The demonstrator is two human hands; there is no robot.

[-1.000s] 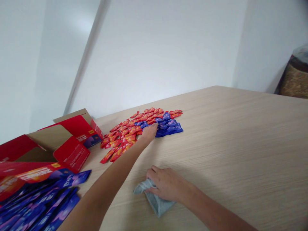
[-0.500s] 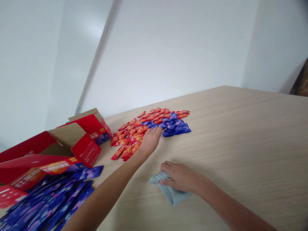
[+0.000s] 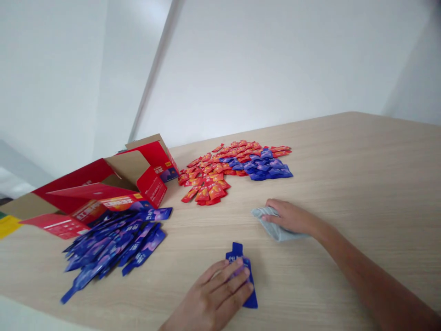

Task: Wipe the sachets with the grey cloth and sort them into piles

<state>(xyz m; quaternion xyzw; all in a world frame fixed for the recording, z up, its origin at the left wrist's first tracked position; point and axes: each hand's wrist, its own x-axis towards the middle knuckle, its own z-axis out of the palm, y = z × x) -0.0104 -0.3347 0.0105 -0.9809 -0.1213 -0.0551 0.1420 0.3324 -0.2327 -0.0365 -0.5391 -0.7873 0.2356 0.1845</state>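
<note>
My left hand [image 3: 218, 292] is palm down near the table's front edge, its fingers pressed over a blue sachet [image 3: 251, 301]. The sachet lies flat with its narrow tab pointing away from me; the fingers cover much of its left side. Farther right, my right hand [image 3: 289, 218] is closed around a folded pale grey-blue cloth [image 3: 280, 234] resting on the table. Beyond the hands lies a spread of red-orange sachets [image 3: 212, 184], with a cluster of blue sachets [image 3: 270, 170] at its right side.
Open red cardboard boxes [image 3: 153, 186] stand at the left with raised flaps. A heap of longer blue sachets [image 3: 113, 246] lies in front of them. The wooden table [image 3: 361, 156] runs back to a white wall [image 3: 275, 69]. Something yellow [image 3: 8, 225] shows at the left edge.
My left hand has come back from the far sachets towards me, and a blue sachet now lies under its fingers. The right hand still grips the cloth. The view has shifted.
</note>
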